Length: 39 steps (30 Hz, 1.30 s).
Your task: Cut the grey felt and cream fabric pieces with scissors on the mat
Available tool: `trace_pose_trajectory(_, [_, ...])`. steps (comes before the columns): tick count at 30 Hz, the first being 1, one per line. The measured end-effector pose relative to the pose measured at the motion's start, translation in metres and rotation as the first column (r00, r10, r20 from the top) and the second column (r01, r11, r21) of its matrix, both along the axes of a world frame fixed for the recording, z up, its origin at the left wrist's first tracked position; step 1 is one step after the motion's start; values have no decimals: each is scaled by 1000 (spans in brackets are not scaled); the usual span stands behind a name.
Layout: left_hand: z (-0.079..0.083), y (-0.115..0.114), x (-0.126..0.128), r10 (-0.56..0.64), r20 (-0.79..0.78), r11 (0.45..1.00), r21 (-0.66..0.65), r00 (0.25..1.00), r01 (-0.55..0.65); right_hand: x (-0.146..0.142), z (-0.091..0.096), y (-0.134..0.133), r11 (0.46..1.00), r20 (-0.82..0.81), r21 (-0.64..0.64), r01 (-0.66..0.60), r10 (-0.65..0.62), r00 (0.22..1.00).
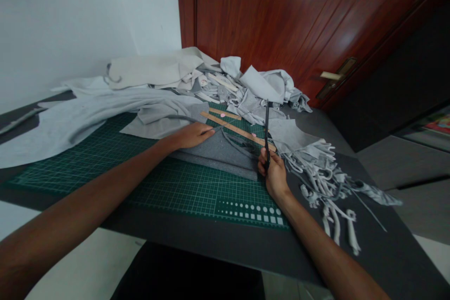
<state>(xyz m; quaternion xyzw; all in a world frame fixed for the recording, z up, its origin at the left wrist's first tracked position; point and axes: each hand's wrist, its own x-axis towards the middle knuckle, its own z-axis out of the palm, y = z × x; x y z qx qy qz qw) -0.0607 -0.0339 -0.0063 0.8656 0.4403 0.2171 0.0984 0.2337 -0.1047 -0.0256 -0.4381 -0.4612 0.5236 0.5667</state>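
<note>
In the head view, my right hand [274, 172] grips black scissors [266, 126] by the handles, their blades pointing up and away from me. My left hand [194, 135] is closed on the far edge of a dark grey piece of fabric [225, 152], with a pointed bit of cloth sticking out past the fingers. This fabric lies folded or layered on a green cutting mat [168, 185]. A thin grey strip [237, 146] curves along its far side toward the scissors. The blades are apart from the fabric.
Two wooden rulers [232, 127] lie beyond the fabric, with small pink pieces [253, 134] near them. Light grey cloth [77, 112] spreads at left. Scraps [253, 103] are heaped at the back, and cut strips [325, 178] at right. A wooden door [267, 14] stands behind the table.
</note>
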Motion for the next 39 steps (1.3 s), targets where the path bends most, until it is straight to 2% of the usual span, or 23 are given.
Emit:
trace_pose_trajectory(6, [3,0,3,-10,33,999,-53,999,12,-2,-1,-2,999,-20,52,12,-11,1000])
trace_pose_trajectory(15, [4,-1,6,-25,59,997,-67,998,29,-3,-1,-1,995,-13,96,33,-32,999])
trace_pose_trajectory(20, [6,-2,8,-11,61,995,-96,998,17,-3,-1,-2,994,-5,99,51,-50,999])
trace_pose_trajectory(32, [6,-2,8,-26,90,996,-84,996,34,-6,4,-5,995,-129,72,68,-58,990])
trace_pose_trajectory(39, [7,-1,9,-23,95,993,-114,995,34,-6,7,-5,995,-124,68,77,-68,990])
